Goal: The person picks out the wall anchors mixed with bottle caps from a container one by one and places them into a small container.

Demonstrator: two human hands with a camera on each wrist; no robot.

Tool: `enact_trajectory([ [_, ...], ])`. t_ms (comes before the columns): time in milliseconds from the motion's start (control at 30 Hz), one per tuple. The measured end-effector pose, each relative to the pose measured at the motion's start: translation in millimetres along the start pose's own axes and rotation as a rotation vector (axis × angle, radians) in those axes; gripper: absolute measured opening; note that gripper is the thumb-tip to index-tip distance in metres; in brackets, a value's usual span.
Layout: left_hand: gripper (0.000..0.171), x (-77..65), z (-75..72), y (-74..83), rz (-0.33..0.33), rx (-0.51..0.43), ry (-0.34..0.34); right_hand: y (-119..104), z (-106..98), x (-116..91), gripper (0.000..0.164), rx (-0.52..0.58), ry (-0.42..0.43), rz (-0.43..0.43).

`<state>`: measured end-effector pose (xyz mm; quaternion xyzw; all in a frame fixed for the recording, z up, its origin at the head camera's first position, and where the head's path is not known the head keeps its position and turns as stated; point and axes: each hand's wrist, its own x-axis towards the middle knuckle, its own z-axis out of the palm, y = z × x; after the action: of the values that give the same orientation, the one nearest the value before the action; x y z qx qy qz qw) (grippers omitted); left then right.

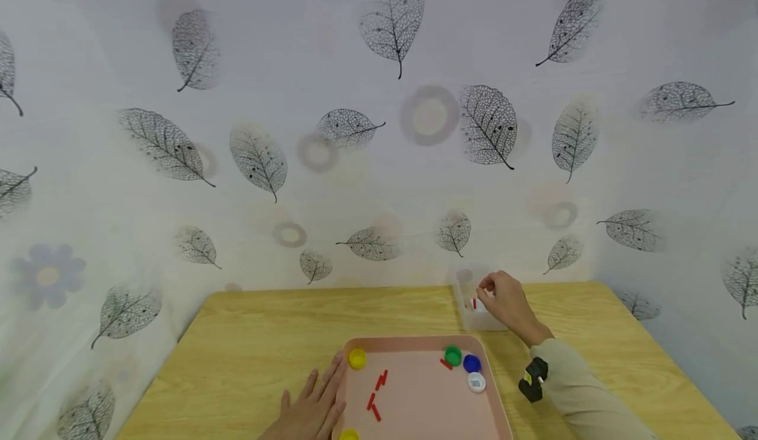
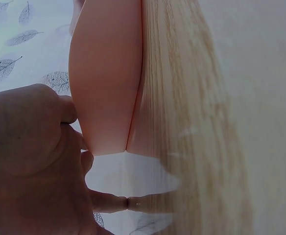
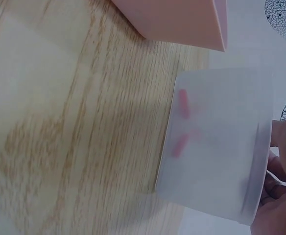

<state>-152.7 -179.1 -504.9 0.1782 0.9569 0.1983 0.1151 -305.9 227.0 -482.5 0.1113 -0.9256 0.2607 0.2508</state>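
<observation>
My left hand [image 1: 314,404] lies with fingers spread along the left side of a pink tray [image 1: 429,404]. In the left wrist view its fingers reach to the tray's outer wall [image 2: 106,73]. Over a frosted plastic box [image 1: 482,321] at the back right hovers my right hand [image 1: 508,302], thumb and fingertips drawn together above a red stick [image 1: 474,304]; I cannot tell whether anything is between them. Through the box wall in the right wrist view show red sticks [image 3: 183,104]. Several more red sticks [image 1: 371,401] lie in the tray's left half.
Yellow caps [image 1: 357,359] sit at the tray's left side. Green [image 1: 453,356], blue [image 1: 472,363] and white caps [image 1: 476,382] stand in its back right corner, with a red stick [image 1: 446,364] beside the green one. The wooden table [image 1: 260,335] meets a leaf-patterned backdrop [image 1: 379,183].
</observation>
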Motion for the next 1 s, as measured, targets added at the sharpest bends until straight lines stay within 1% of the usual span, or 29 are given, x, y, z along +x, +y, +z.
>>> enact_trajectory([
  [233, 0.061, -0.5, 0.5, 0.1, 0.013, -0.012, 0.019, -2, -5, -2, 0.005, 0.009, 0.0, 0.005],
  [567, 0.063, 0.5, -0.2, -0.2, -0.007, -0.013, 0.003, -12, -20, -11, 0.004, 0.057, 0.036, -0.015],
  [800, 0.06, 0.0, 0.3, -1.1, 0.031, -0.02, 0.043, -24, -26, -23, 0.005, 0.098, 0.076, -0.022],
  [1000, 0.06, 0.9, 0.2, -1.6, 0.047, -0.029, 0.041, -33, -27, -38, 0.008, 0.12, 0.053, -0.018],
])
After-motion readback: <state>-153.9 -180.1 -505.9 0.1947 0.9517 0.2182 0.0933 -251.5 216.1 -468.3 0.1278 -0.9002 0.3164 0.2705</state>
